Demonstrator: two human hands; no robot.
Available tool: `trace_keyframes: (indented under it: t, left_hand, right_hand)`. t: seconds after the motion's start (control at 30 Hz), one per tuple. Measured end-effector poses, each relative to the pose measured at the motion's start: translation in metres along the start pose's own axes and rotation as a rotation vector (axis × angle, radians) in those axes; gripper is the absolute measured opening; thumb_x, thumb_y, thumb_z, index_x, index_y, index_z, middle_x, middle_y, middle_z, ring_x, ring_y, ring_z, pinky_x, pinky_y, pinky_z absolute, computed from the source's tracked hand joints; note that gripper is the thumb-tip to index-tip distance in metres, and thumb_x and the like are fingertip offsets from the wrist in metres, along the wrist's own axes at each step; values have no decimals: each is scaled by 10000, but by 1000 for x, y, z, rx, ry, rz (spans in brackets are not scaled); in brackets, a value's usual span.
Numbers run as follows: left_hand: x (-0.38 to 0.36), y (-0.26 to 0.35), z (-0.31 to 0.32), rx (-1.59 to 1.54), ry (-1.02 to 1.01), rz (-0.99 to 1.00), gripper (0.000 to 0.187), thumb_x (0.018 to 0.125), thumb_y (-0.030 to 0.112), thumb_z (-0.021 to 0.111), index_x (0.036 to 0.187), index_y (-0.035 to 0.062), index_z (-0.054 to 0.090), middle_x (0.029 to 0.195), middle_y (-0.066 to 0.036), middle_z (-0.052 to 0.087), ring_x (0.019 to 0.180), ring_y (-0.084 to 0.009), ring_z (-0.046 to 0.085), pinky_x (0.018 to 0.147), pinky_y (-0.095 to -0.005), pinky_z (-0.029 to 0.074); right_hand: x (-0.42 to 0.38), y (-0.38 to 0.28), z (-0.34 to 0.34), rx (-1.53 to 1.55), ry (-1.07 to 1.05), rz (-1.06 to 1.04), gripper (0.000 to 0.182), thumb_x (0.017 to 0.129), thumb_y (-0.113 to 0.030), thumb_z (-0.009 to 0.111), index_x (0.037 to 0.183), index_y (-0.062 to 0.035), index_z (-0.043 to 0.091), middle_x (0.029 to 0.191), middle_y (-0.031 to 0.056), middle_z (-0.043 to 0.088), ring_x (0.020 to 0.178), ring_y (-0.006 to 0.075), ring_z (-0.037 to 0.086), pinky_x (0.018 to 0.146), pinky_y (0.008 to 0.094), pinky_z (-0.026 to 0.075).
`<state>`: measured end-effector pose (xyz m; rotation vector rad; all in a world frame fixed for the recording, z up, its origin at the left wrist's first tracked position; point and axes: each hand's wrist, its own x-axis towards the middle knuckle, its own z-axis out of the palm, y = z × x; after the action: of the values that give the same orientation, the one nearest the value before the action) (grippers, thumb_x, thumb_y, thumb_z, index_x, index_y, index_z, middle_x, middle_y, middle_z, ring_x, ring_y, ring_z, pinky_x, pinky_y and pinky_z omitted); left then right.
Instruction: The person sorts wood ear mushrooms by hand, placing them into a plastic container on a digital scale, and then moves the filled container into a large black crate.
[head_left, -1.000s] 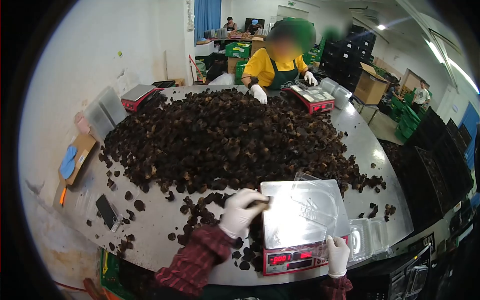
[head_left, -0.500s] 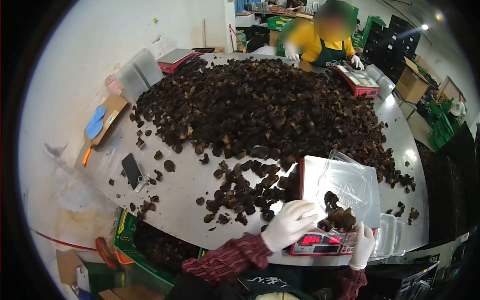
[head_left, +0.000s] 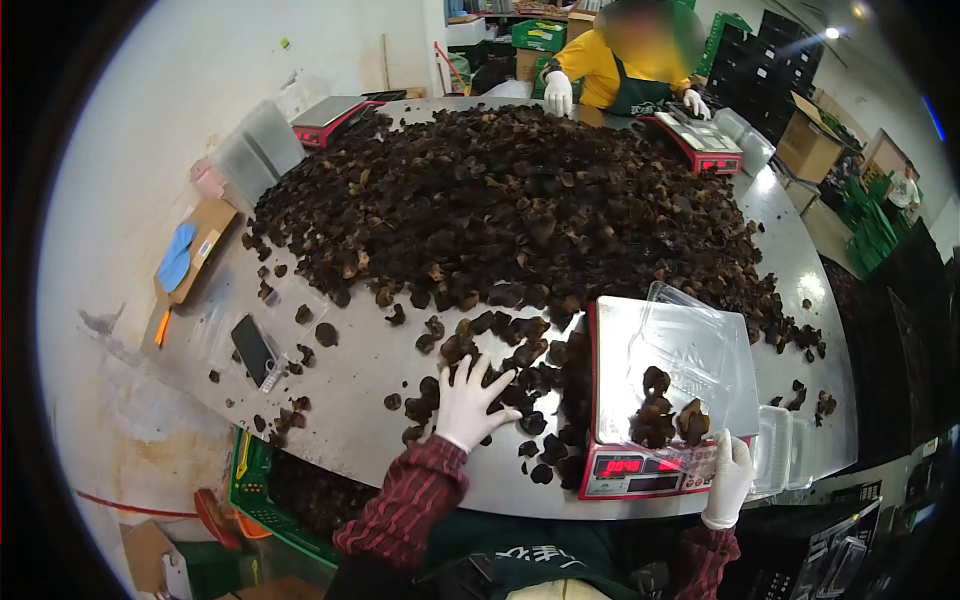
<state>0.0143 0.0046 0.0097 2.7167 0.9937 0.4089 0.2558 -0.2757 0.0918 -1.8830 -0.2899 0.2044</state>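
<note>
White-gloved, my left hand (head_left: 472, 403) is spread with its fingers apart over loose dark mushroom-like pieces (head_left: 535, 380) left of the scale. My right hand (head_left: 730, 480), also gloved, has its fingers together at the lower right edge of a clear plastic tray (head_left: 695, 375). That tray rests on the red and silver scale (head_left: 598, 400), with several dark pieces (head_left: 654, 420) in its near part. A red display (head_left: 622, 467) glows on the scale's front. A large heap of the same pieces (head_left: 520, 200) covers the table behind.
A co-worker in a yellow top (head_left: 590, 70) stands across the table beside another scale (head_left: 715, 160). A phone (head_left: 252, 345) lies at the left. Clear trays (head_left: 775, 445) sit right of my scale. Below the table's left edge is a green crate (head_left: 250, 470).
My left hand has moved left from the tray to the loose pieces, its fingers now spread. My right hand stays by the tray. The camera view has shifted slightly.
</note>
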Motion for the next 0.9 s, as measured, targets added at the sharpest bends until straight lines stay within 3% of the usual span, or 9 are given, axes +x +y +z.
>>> trace_keyframes:
  t: [0.03, 0.13, 0.17, 0.33, 0.43, 0.53, 0.7, 0.8, 0.9]
  left_hand:
    - [-6, 3, 9, 65, 146, 30, 485, 750, 434, 692, 1176, 216, 619, 1300, -101, 498, 1200, -356, 429, 991, -520, 321]
    - [-10, -5, 28, -4, 176, 16, 322, 779, 315, 683, 1062, 162, 651, 1153, -75, 569, 1103, -330, 490, 884, -445, 418]
    - [-7, -1, 22, -23, 285, 51, 190, 778, 215, 690, 935, 113, 661, 989, -62, 599, 947, -281, 559, 751, -378, 473]
    - [5, -25, 34, -226, 458, 2, 98, 764, 108, 705, 824, 49, 654, 836, -85, 620, 780, -245, 612, 661, -340, 492]
    - [17, -23, 23, -668, 528, -303, 79, 762, 51, 707, 763, 1, 646, 770, -103, 627, 702, -224, 613, 652, -315, 476]
    - [39, 26, -27, -897, 506, -279, 53, 781, 40, 699, 775, 4, 659, 767, -62, 637, 724, -152, 597, 675, -278, 470]
    - [71, 136, -71, -860, 429, 429, 75, 804, 72, 677, 868, 42, 653, 852, -98, 622, 775, -247, 606, 674, -309, 496]
    - [90, 180, -47, -566, 307, 776, 71, 714, 76, 580, 768, 61, 536, 835, -79, 514, 807, -251, 558, 688, -355, 486]
    - [85, 193, -42, -326, 47, 764, 224, 727, 158, 668, 927, 74, 610, 1152, -107, 526, 1032, -278, 540, 833, -424, 452]
  right_hand:
    - [-3, -7, -1, -11, 0, 3, 219, 939, -203, 585, 867, 2, 612, 623, -12, 525, 492, 36, 436, 453, 200, 344]
    - [-6, -11, 0, 12, 7, 17, 215, 941, -194, 580, 870, 7, 611, 616, -12, 516, 489, 37, 435, 449, 199, 342]
    - [-5, -9, 0, 19, 5, 16, 221, 936, -195, 587, 869, 15, 608, 618, -5, 523, 491, 41, 441, 449, 196, 342]
    - [-4, -11, 7, 5, -10, 30, 233, 925, -208, 607, 884, 21, 603, 640, 3, 544, 502, 44, 452, 446, 194, 344]
    - [-5, -17, 13, 55, -66, 92, 222, 914, -196, 623, 933, 24, 599, 667, -6, 550, 516, 36, 447, 442, 190, 342]
    - [-2, -11, 14, 20, -76, 77, 222, 910, -183, 623, 951, 35, 609, 681, -4, 555, 520, 33, 442, 445, 194, 351]
    - [6, 3, 16, -106, -58, 26, 237, 910, -175, 614, 965, 55, 628, 713, 10, 581, 613, 47, 481, 562, 207, 401]
    - [4, -4, 20, -70, -84, 43, 231, 917, -176, 604, 955, 51, 630, 703, 6, 580, 598, 43, 470, 541, 205, 384]
    - [9, 3, 21, -65, -72, 25, 220, 924, -183, 599, 937, 36, 625, 681, -2, 566, 523, 34, 423, 456, 207, 328]
